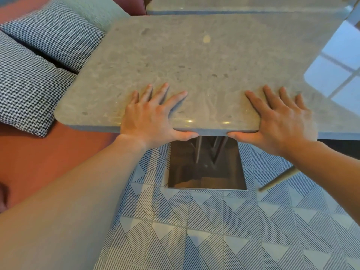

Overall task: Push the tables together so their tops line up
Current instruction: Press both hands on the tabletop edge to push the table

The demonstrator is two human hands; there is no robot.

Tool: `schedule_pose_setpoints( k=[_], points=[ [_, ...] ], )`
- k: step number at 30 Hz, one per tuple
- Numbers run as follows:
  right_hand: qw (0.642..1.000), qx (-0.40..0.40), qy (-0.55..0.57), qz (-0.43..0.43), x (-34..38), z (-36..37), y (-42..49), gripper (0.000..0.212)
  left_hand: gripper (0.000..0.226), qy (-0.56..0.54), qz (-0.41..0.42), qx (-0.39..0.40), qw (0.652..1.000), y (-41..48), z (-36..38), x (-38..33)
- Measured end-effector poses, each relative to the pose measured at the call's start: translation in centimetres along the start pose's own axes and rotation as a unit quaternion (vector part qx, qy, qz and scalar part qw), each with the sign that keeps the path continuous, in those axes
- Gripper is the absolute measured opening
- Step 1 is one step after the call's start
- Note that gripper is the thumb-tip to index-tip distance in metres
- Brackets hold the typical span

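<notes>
A grey marble-look table [194,61] fills the middle of the view, with its near edge toward me. My left hand [153,115] lies flat on the top, fingers spread, thumb hooked under the near edge. My right hand [280,121] grips the same edge a little to the right, thumb under as well. A second table [243,5] of the same stone stands just beyond the far edge, and a thin dark seam separates the two tops. Under the near table a shiny square metal base [206,168] rests on the floor.
A red bench seat [48,156] runs along the left, carrying two houndstooth cushions [29,82] and a pale green one [93,8]. The floor has patterned striped tiles [214,230]. A thin brass chair leg [278,180] slants at the right. Window glare lies on the tabletop's right side.
</notes>
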State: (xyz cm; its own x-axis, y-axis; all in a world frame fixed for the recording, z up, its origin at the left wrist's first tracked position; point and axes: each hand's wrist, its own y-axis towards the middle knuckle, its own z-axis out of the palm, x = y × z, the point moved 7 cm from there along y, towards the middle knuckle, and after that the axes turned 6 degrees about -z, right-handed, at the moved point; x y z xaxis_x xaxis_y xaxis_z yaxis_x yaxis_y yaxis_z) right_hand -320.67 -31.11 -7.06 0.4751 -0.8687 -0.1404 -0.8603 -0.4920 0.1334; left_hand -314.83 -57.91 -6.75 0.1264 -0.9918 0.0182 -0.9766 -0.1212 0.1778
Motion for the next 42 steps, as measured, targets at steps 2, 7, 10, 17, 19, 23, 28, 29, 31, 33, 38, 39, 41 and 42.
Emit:
schedule_pose_setpoints(
  k=[2, 7, 10, 17, 19, 23, 28, 29, 31, 33, 38, 39, 41, 42],
  points=[
    [1.000, 0.005, -0.004, 0.007, 0.2, 0.1, 0.4, 0.133, 0.130, 0.000, 0.002, -0.002, 1.000, 0.5, 0.1, 0.4],
    [1.000, 0.008, -0.005, 0.014, 1.0, 0.0, 1.4, 0.137, 0.132, -0.005, 0.010, -0.011, 1.000, 1.6, 0.1, 1.5],
    [1.000, 0.007, -0.019, 0.011, 1.4, -0.1, 1.8, 0.137, 0.133, 0.000, 0.019, -0.019, 1.000, 2.1, 0.2, 1.9],
    [0.999, 0.020, -0.022, 0.028, 2.1, 0.1, 2.9, 0.136, 0.129, -0.005, 0.036, -0.035, 0.999, 3.5, 0.6, 3.1],
    [0.999, 0.020, -0.020, 0.033, 2.3, 0.1, 3.2, 0.137, 0.128, -0.007, 0.039, -0.037, 0.999, 3.9, 0.7, 3.5],
    [0.999, 0.022, -0.019, 0.042, 2.6, 0.3, 3.9, 0.137, 0.127, -0.006, 0.045, -0.041, 0.998, 4.7, 0.9, 4.2],
    [0.999, 0.021, -0.014, 0.048, 3.0, 0.4, 4.5, 0.136, 0.129, -0.018, 0.050, -0.039, 0.998, 5.5, 1.0, 4.8],
    [0.998, 0.024, -0.015, 0.048, 3.0, 0.4, 4.5, 0.135, 0.129, -0.019, 0.050, -0.040, 0.998, 5.5, 1.1, 4.8],
    [0.998, 0.028, -0.016, 0.050, 3.1, 0.4, 4.5, 0.134, 0.130, -0.019, 0.048, -0.037, 0.998, 5.4, 1.2, 5.0],
    [0.998, 0.030, -0.011, 0.050, 3.1, 0.4, 4.3, 0.134, 0.130, -0.020, 0.044, -0.025, 0.999, 5.4, 1.4, 5.0],
    [0.998, 0.048, 0.010, 0.038, 3.3, 0.3, 4.1, 0.130, 0.127, -0.036, 0.034, 0.050, 0.998, 5.3, 1.3, 4.9],
    [0.998, 0.049, 0.022, 0.031, 3.1, 0.2, 4.0, 0.128, 0.128, -0.047, 0.037, 0.064, 0.996, 5.2, 1.2, 4.6],
    [0.997, 0.035, 0.056, 0.028, 1.2, 0.0, 2.9, 0.122, 0.128, -0.066, 0.071, 0.076, 0.992, 5.0, 1.0, 2.4],
    [0.997, 0.029, 0.061, 0.034, -0.5, 0.0, 1.9, 0.119, 0.124, -0.068, 0.104, 0.074, 0.989, 4.9, 0.9, 0.5]
  ],
)
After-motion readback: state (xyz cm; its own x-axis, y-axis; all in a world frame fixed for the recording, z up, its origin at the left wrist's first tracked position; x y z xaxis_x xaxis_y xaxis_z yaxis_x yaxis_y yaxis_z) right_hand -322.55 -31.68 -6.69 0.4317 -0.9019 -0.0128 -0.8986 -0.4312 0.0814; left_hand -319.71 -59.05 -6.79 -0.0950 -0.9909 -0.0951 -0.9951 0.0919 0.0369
